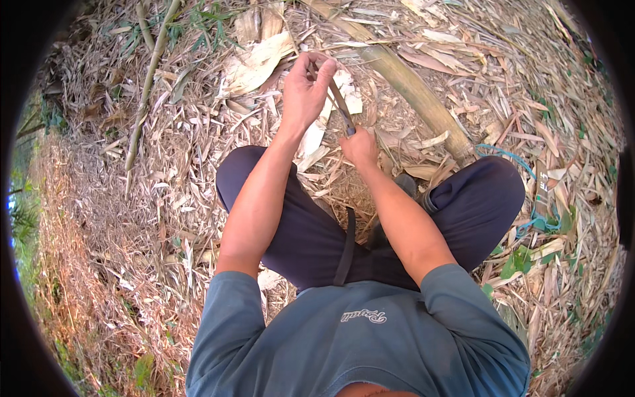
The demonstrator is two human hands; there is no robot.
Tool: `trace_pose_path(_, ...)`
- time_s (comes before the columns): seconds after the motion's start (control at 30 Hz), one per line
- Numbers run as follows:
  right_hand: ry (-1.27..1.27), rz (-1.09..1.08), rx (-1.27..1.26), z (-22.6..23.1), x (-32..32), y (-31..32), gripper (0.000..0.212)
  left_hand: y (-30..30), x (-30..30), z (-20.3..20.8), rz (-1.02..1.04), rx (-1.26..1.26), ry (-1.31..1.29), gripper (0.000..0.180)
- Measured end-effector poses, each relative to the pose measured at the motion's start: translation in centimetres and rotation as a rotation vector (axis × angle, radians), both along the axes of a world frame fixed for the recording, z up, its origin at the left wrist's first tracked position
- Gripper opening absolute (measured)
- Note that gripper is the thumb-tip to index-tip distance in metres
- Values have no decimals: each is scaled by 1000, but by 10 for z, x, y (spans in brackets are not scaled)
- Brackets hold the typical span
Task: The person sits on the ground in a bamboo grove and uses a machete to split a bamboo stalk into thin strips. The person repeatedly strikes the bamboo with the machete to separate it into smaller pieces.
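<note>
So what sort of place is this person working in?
Outdoors, probably a bamboo grove or woodland patch: dry leaves cover the ground, a thick bamboo-like pole lies across them, and green plants poke up at the right.

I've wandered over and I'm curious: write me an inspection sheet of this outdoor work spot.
Surface: tan, dry leaf litter spread over the ground.
Things in use: a long, narrow, dark knife-like tool, slanting up and left.
Clutter: a long, flat, brownish bamboo-like piece ahead; a broad, pale, dry sheet beyond the left hand.
Hands: the right hand grips the tool's near end; the left is by its far end, grip unclear.
Cables: nothing seen; only a thin blue cord at right.
Surroundings: green leafy plants at right; a slender greenish stem at left.
</note>
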State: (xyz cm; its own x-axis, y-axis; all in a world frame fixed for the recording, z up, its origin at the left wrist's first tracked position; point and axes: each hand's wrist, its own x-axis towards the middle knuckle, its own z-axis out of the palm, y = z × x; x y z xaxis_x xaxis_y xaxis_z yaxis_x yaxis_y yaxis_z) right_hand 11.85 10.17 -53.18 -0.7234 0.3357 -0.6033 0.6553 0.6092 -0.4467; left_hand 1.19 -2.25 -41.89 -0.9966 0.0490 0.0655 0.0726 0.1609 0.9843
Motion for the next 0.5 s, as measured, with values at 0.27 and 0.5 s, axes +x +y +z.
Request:
trace_pose_path(0.27, -17, 9, -103, -20, 2, 24, 40, 12, -3, -2, -130, -268, 238, 33)
trace_pose_path(0.5, 74, -8, -112, -56, 12, 31, 43, 16, 6, 20, -215, -365, 129, 26)
